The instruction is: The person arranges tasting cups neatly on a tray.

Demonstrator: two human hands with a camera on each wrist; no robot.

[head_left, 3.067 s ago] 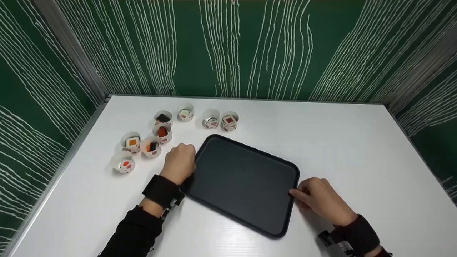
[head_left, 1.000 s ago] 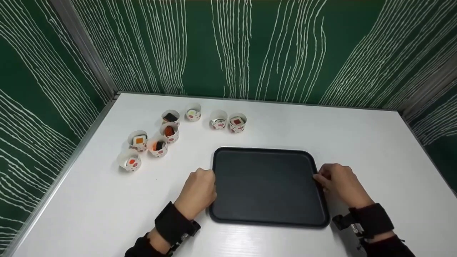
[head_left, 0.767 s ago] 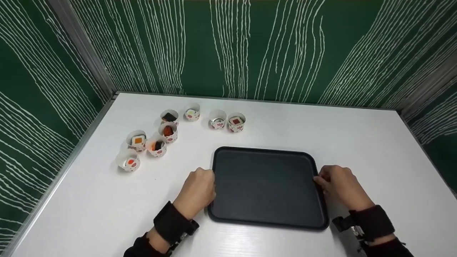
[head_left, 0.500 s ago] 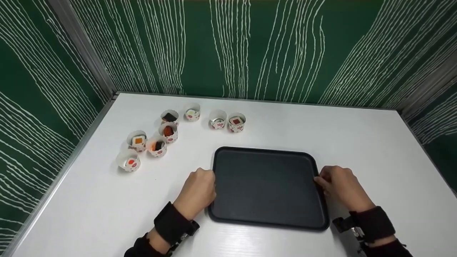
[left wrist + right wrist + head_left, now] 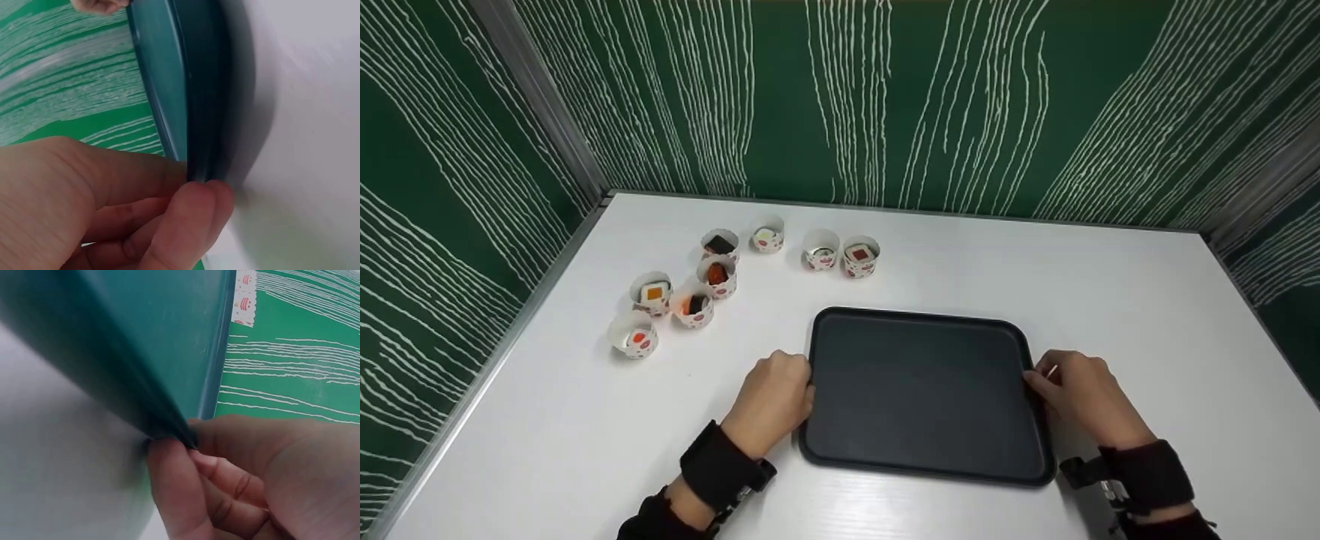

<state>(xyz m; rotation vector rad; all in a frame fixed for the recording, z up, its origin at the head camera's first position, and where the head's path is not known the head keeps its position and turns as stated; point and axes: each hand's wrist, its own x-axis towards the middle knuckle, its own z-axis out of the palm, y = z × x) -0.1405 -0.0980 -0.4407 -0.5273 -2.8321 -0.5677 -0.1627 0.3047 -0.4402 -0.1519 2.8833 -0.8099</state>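
A dark, rounded rectangular tray (image 5: 922, 397) lies right of the table's middle in the head view, nearly square to the person. My left hand (image 5: 771, 401) grips its left edge. In the left wrist view, the thumb and fingers (image 5: 188, 214) pinch the tray's rim (image 5: 194, 84). At the opposite side my right hand (image 5: 1084, 394) pinches the right edge. The right wrist view shows the right fingertips (image 5: 174, 478) pressed against the rim from below and the thumb over it. Nothing lies on the tray.
Several patterned paper cups holding sushi-like pieces stand at the back left of the white table (image 5: 547, 420), among them a cup with a red-centred piece (image 5: 861, 257) and a front-left cup (image 5: 634, 335). Green walls with white lines enclose the back and sides.
Since the earliest frame, both hands have turned the tray from slanted to nearly straight and shifted it right. Over the last second, tray and hands have stayed almost still.
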